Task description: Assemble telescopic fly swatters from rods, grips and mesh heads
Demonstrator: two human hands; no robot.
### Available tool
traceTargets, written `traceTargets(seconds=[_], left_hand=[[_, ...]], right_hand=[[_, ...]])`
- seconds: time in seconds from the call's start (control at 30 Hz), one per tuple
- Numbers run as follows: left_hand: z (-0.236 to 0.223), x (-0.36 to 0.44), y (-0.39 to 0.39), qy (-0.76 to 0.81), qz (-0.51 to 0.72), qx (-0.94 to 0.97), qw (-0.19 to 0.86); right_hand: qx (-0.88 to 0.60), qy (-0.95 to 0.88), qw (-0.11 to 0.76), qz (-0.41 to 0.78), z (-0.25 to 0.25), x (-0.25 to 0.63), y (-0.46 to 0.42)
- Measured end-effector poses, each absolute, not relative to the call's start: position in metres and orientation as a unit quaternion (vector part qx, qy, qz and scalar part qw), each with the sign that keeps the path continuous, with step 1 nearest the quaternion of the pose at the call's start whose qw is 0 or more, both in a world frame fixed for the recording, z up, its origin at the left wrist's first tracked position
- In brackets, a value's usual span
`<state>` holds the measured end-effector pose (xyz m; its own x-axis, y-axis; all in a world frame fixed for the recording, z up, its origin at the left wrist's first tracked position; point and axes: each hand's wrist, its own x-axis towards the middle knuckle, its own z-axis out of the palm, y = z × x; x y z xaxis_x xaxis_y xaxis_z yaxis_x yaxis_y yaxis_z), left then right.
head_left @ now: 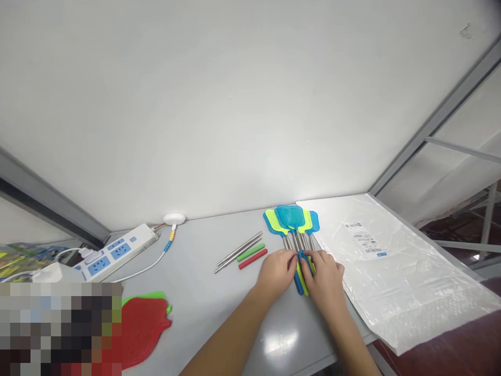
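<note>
A bundle of fly swatters [291, 215] with blue and yellow-green mesh heads lies on the grey table, heads toward the wall. Their thin metal shafts run down to blue and yellow-green handles [299, 284]. My left hand [276, 271] is closed at the left side of the handles, fingertips pressed on their upper ends. From the right, my right hand [324, 271] grips the same handles, fingers bent over them. Some of the handles are hidden by my fingers. To the left lie loose metal rods [238, 251], a green handle [251, 253] and a red handle [252, 259].
A white plastic mailer [399, 277] with a label covers the right side of the table. At left are a power strip [135, 241], a round white device [174, 218] with a cable, and a red swatter head [143, 331] over a green one [156, 295]. A wall [235, 130] stands behind.
</note>
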<state>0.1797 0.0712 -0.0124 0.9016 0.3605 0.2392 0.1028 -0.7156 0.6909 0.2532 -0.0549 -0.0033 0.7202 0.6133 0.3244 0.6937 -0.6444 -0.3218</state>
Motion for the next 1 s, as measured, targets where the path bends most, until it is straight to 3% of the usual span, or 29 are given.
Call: traceTargets(seconds=[0.2, 0.37, 0.5, 0.6, 0.73, 0.9, 1.0], left_hand=[[-0.008, 0.181, 0.069, 0.132, 0.176, 0.913, 0.343], [0.009, 0.173, 0.072, 0.148, 0.169, 0.922, 0.314], [0.02, 0.139, 0.083, 0.253, 0.184, 0.922, 0.23], [0.02, 0.102, 0.085, 0.359, 0.184, 0.904, 0.145], [0.011, 0.068, 0.074, 0.416, 0.17, 0.887, 0.108], [0.003, 0.056, 0.054, 0.409, 0.18, 0.883, 0.144], [0.005, 0.046, 0.047, 0.394, 0.225, 0.868, 0.202]], right_hand=[[-0.888, -0.379, 0.253, -0.059, -0.003, 0.268, -0.063], [-0.834, -0.448, 0.322, -0.009, 0.028, 0.274, -0.049], [-0.764, -0.536, 0.355, 0.048, 0.052, 0.26, -0.024], [-0.728, -0.587, 0.34, 0.1, 0.05, 0.245, -0.013], [-0.713, -0.618, 0.306, 0.124, 0.035, 0.236, -0.009], [-0.732, -0.615, 0.282, 0.084, 0.037, 0.242, 0.002], [-0.751, -0.62, 0.224, 0.046, 0.049, 0.24, 0.021]])
